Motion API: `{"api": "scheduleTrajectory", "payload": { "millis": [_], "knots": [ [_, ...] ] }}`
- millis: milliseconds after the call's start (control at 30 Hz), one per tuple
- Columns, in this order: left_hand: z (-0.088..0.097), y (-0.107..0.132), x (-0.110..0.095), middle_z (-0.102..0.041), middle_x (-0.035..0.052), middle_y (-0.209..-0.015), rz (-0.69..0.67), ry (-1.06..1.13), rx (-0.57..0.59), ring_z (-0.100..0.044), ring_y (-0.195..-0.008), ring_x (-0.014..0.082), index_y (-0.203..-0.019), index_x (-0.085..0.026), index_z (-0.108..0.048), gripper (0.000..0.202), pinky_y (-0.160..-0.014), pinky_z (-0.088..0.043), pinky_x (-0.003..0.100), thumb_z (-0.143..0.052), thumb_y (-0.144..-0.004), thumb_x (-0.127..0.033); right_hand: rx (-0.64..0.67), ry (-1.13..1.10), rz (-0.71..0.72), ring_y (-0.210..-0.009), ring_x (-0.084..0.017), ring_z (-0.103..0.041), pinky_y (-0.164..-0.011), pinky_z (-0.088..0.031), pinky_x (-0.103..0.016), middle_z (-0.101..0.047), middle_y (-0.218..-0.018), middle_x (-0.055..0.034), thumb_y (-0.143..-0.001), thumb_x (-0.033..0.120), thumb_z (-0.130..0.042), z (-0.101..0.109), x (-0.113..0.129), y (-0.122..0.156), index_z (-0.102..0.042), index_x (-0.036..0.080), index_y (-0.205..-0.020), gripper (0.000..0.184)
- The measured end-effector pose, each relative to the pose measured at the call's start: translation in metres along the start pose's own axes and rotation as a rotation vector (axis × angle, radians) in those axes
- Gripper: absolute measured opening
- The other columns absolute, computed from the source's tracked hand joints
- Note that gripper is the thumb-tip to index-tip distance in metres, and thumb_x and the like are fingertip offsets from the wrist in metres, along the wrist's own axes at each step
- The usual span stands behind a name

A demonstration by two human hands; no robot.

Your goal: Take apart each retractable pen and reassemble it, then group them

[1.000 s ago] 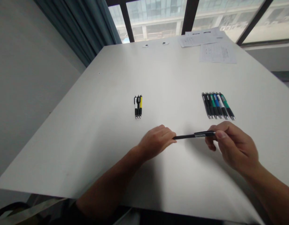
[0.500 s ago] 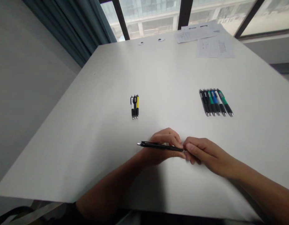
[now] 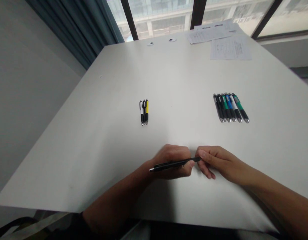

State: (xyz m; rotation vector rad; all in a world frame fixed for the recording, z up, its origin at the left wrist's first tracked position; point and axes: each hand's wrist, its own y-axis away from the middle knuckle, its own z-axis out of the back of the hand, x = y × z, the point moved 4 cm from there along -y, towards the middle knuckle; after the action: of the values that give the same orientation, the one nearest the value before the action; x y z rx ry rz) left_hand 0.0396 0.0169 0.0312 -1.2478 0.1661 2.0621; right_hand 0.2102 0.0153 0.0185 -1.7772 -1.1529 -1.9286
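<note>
- Black pen (image 3: 174,164) lies across the curled left hand (image 3: 172,154), resting against its fingers
- Right hand (image 3: 220,161) half-closed, pinching the pen's end between fingertips

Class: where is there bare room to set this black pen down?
Free: the white table between the three pens and the six pens, and left of those. Crowded: around the left hand and right hand, and the papers.

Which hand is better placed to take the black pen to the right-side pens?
Likely the right hand: its fingers pinch the black pen's end, nearer those pens than the left hand.
</note>
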Motion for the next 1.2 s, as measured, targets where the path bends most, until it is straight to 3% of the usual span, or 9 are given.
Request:
{"api": "scheduleTrajectory", "payload": {
  "millis": [167,267,433,500,567,700,867,1067,1200],
  "knots": [
    [-0.003,0.001,0.001,-0.031,-0.0045,-0.056,0.031,0.000,-0.025,-0.027,-0.051,0.0118,-0.064,-0.024,-0.025,0.033,-0.052,-0.024,0.033,-0.047,-0.087,-0.030,-0.010,0.043,-0.045,-0.046,-0.012,-0.044,-0.049,-0.038,-0.027,-0.054,-0.050,0.0010,-0.100,0.072,-0.045,0.002,-0.003,0.000,-0.055,0.020,-0.065,0.063],
    [-0.004,0.002,0.003,-0.027,-0.0052,-0.056,0.110,0.059,-0.086,-0.027,-0.051,0.0112,-0.064,-0.023,-0.025,0.036,-0.054,-0.024,0.032,-0.044,-0.093,-0.031,-0.114,0.137,0.064,-0.051,-0.012,-0.047,-0.053,-0.041,-0.027,-0.056,-0.056,0.0004,-0.102,0.064,-0.049,0.006,-0.001,0.000,-0.057,0.020,-0.065,0.058],
    [-0.007,0.004,0.012,-0.029,-0.0040,-0.054,0.229,0.206,-0.096,-0.031,-0.053,0.0119,-0.062,-0.023,-0.029,0.042,-0.054,-0.027,0.031,-0.038,-0.099,-0.040,-0.268,0.153,0.241,-0.065,-0.016,-0.062,-0.063,-0.051,-0.029,-0.068,-0.073,-0.0024,-0.092,0.048,-0.074,0.010,0.002,0.000,-0.064,0.021,-0.083,0.030],
    [-0.006,0.005,0.015,-0.031,-0.0035,-0.055,0.262,0.268,-0.107,-0.032,-0.053,0.0118,-0.061,-0.023,-0.032,0.045,-0.054,-0.029,0.030,-0.039,-0.100,-0.044,-0.288,0.109,0.242,-0.070,-0.018,-0.066,-0.065,-0.054,-0.030,-0.071,-0.078,-0.0028,-0.084,0.048,-0.082,0.011,0.001,-0.001,-0.065,0.022,-0.093,0.033],
    [-0.005,0.004,0.017,-0.036,-0.0025,-0.056,0.284,0.326,-0.132,-0.035,-0.054,0.0120,-0.061,-0.022,-0.036,0.047,-0.054,-0.032,0.030,-0.039,-0.101,-0.048,-0.256,0.091,0.225,-0.069,-0.018,-0.067,-0.067,-0.056,-0.032,-0.072,-0.078,-0.0034,-0.087,0.054,-0.077,0.011,0.002,-0.003,-0.067,0.021,-0.099,0.036],
    [-0.004,0.002,0.018,-0.056,0.0026,-0.062,0.290,0.386,-0.146,-0.050,-0.060,0.0139,-0.064,-0.019,-0.053,0.049,-0.060,-0.042,0.029,-0.042,-0.101,-0.049,-0.211,0.145,0.190,-0.063,-0.016,-0.065,-0.066,-0.056,-0.032,-0.072,-0.075,-0.0064,-0.102,0.057,-0.054,0.011,0.005,-0.004,-0.070,0.019,-0.080,0.047],
    [-0.007,0.003,0.024,-0.069,0.0072,-0.074,0.283,0.460,-0.122,-0.058,-0.066,0.0151,-0.067,-0.017,-0.063,0.051,-0.064,-0.046,0.029,-0.043,-0.103,-0.048,-0.331,0.044,0.254,-0.067,-0.017,-0.066,-0.065,-0.056,-0.032,-0.074,-0.079,-0.0048,-0.089,0.047,-0.078,0.017,0.006,-0.001,-0.070,0.021,-0.101,0.030],
    [-0.006,0.001,0.024,-0.063,0.0052,-0.063,0.318,0.531,-0.097,-0.056,-0.061,0.0149,-0.063,-0.018,-0.059,0.054,-0.064,-0.047,0.030,-0.044,-0.103,-0.051,-0.342,0.145,0.227,-0.065,-0.017,-0.064,-0.064,-0.054,-0.032,-0.072,-0.075,-0.0054,-0.098,0.049,-0.066,0.017,0.005,0.000,-0.072,0.020,-0.088,0.031],
    [-0.004,0.000,0.024,-0.064,0.0063,-0.064,0.336,0.543,-0.091,-0.054,-0.059,0.0143,-0.059,-0.018,-0.056,0.057,-0.063,-0.048,0.030,-0.045,-0.103,-0.053,-0.424,0.089,0.282,-0.065,-0.017,-0.063,-0.061,-0.054,-0.031,-0.070,-0.076,-0.0034,-0.086,0.048,-0.080,0.020,0.009,0.003,-0.071,0.022,-0.103,0.033]
  ]
}}
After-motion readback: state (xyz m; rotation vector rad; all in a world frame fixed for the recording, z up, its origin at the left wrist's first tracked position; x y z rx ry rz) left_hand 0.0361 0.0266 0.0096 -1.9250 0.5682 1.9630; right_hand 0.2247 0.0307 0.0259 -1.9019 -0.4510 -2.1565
